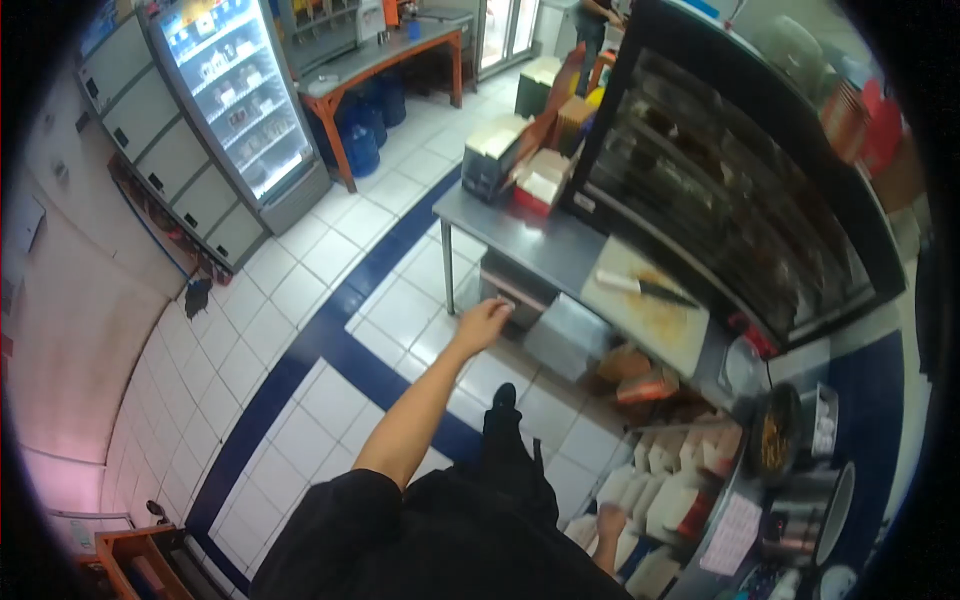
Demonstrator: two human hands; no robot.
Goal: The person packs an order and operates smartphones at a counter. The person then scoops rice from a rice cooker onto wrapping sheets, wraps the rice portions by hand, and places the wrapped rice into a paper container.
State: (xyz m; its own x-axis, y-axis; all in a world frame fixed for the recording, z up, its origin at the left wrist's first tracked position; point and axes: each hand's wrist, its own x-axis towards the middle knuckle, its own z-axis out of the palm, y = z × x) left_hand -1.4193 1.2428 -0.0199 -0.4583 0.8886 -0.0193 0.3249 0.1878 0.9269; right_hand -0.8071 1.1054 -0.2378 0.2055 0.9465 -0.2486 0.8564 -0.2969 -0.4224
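My left hand (484,327) is stretched out ahead of me, beside the near edge of the steel table (530,225). Its fingers are pinched together, with a small whitish bit at the tips that I cannot make out. Lower right, my right hand (611,520) hangs loosely closed in front of the white food boxes (625,488), and nothing shows in it. On the table a knife (648,288) with a white handle lies across a stained white cutting board (655,318).
A dark glass display case (730,170) stands behind the board. Cartons (495,150) sit at the table's far end. Along the right are a pan (773,430) and a steel pot (808,520). A lit fridge (235,100) and lockers (165,150) line the left. Another person (592,30) stands far back.
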